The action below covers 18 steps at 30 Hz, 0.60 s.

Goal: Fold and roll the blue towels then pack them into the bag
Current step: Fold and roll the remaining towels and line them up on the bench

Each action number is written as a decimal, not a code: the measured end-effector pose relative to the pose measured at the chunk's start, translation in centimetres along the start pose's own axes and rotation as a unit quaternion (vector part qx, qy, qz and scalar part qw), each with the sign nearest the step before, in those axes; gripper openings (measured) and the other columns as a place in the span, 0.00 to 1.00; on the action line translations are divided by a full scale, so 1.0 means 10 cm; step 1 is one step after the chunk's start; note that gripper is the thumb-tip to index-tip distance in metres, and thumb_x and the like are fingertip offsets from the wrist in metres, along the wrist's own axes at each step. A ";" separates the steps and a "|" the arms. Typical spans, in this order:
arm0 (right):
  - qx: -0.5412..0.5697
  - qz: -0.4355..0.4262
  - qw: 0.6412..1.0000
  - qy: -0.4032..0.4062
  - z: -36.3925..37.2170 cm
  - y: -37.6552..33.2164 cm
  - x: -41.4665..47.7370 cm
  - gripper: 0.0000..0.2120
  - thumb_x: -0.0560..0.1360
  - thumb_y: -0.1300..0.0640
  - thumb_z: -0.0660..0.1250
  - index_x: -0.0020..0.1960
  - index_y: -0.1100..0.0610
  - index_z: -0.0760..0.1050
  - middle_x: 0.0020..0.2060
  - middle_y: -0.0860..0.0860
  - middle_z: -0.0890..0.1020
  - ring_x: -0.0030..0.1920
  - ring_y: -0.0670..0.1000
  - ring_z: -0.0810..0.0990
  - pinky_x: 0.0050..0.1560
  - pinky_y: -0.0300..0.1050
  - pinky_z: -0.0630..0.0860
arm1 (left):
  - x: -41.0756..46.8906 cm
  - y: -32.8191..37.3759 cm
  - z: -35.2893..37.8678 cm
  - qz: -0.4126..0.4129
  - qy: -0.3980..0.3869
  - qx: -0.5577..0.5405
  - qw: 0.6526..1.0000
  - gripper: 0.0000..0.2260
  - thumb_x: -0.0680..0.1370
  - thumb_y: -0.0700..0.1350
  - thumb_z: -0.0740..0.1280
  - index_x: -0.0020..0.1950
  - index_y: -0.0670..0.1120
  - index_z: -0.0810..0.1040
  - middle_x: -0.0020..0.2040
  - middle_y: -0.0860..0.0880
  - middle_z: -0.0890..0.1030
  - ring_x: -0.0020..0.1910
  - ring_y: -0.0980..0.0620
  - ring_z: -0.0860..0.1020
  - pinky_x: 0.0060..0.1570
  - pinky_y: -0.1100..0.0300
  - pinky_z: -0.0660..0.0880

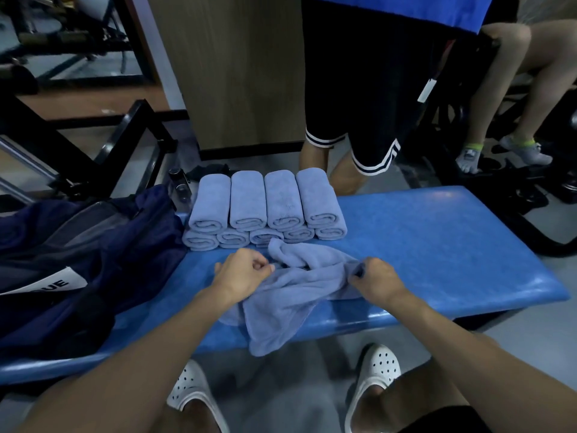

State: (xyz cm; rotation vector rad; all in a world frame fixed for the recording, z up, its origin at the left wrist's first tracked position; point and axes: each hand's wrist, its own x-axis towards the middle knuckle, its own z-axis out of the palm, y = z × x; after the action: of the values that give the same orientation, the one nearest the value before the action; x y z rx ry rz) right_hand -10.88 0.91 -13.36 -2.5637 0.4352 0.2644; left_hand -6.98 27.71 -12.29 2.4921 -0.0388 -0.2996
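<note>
Seen from the head camera looking down, a blue bench (437, 239) runs across in front of the person. One towel (290, 295) lies loose and crumpled on the near side of the bench, and its lower end hangs over the front edge. The left hand (242, 271) sits at the left side of the towel with its fingers curled in. It looks like it pinches the edge there, though the cloth under the fingers is hard to see. The right hand (373, 278) pinches a corner on the right side between thumb and fingers. I think the hands hold two sides so they can pull the towel flat, because a bunched towel will not fold straight. Behind the towel the rolls (265, 210) sit in a neat stack, five on the bottom and four on top, with their swirly ends facing the person. The far end of the loose towel reaches the bottom row. The rolls are likely packed close like this so they do not come undone and so there is room in front for folding. The bag (78, 245), dark blue and floppy, lies on the left end of the bench just beside the rolls, so it should be a short reach when packing comes. No roll can be seen in it. A small bottle (181, 189) stands just left of the rolls, behind the bag. Another person's legs (313, 154) stand past the bench.
</note>
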 end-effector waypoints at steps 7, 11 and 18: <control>0.095 -0.035 0.992 0.074 -0.10 -0.07 -0.02 0.04 0.76 0.63 0.59 0.42 0.58 0.66 0.33 0.52 0.73 0.38 0.58 0.70 0.34 0.48 0.64 | 0.03 0.02 -0.10 0.029 -0.043 -0.027 0.998 0.13 0.79 0.53 0.68 0.39 0.46 0.74 0.36 0.49 0.79 0.35 0.52 0.77 0.39 0.54 0.76; 0.163 -0.093 0.976 0.109 -0.24 -0.17 -0.04 0.08 0.75 0.69 0.56 0.46 0.59 0.70 0.32 0.52 0.73 0.37 0.56 0.69 0.29 0.39 0.64 | 0.05 0.13 -0.04 0.022 -0.025 -0.102 0.994 0.22 0.78 0.57 0.68 0.30 0.49 0.64 0.22 0.57 0.64 0.23 0.59 0.63 0.29 0.61 0.61; 0.106 -0.010 0.990 0.096 -0.19 0.09 0.03 0.12 0.76 0.55 0.66 0.59 0.51 0.74 0.46 0.50 0.78 0.51 0.58 0.77 0.53 0.52 0.76 | 0.16 0.25 0.04 0.011 0.111 -0.236 0.965 0.18 0.78 0.45 0.70 0.35 0.34 0.74 0.29 0.48 0.66 0.29 0.53 0.64 0.34 0.58 0.62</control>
State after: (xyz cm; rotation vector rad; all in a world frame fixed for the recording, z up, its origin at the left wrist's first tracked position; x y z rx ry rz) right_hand -10.72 -0.91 -12.26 -2.3916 0.4807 -0.0360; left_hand -5.44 25.32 -11.50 2.0339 0.0883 -0.0114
